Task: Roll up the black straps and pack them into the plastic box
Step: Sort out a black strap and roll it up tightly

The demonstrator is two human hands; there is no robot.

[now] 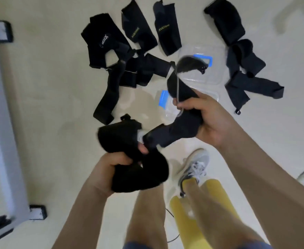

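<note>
Well, looks like rolling stage. Holding one black strap point(181, 126) mid-air, bunched end clutched in left grip point(115, 166), ring end squeezed in right grip point(208, 121), above floor point(48, 87) near plastic box point(215, 72). Next, probably: wind tight, drop in.

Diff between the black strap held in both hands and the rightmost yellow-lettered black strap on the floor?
Pose: the held black strap is off the floor, gripped by the left hand and right hand; the yellow-lettered black strap lies on the cream floor, untouched.
Shape: the held one is bunched at its left end; the lettered one lies fairly flat.
Detail: the held one shows a metal ring, the other yellow lettering.
Both are black fabric.
</note>
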